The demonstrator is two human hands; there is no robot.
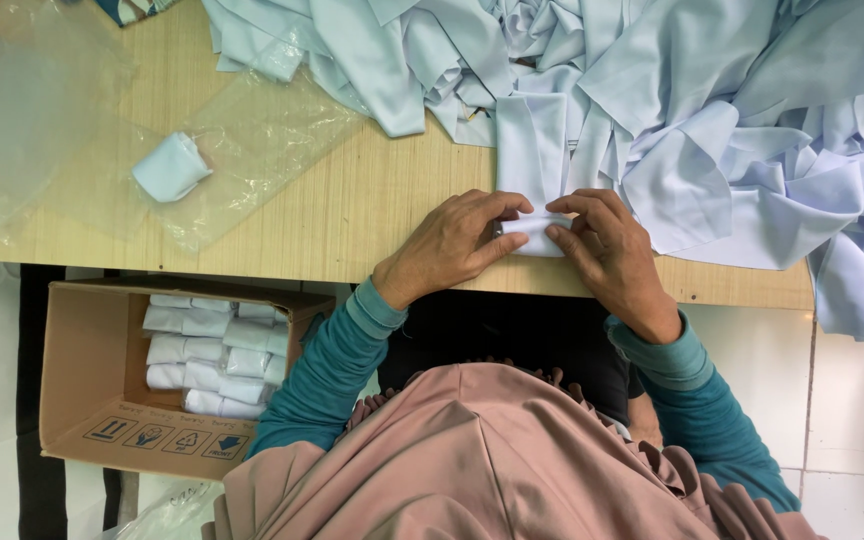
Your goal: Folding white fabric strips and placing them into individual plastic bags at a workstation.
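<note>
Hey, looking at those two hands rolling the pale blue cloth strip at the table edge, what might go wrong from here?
1. The left hand and right hand pinch the pale blue cloth strip right at the wooden table's edge; released, the roll might drop.
2. The strip's far end runs under the heaped pale blue fabric pile, so it may snag or drag pieces along.

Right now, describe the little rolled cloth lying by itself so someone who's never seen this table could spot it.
Start at the wooden table and look toward its left end, where clear plastic bags lie flat. On one bag sits a small rolled white cloth. Unlike the loose cloth heap or the strip under both hands, it lies alone and already rolled.
</note>
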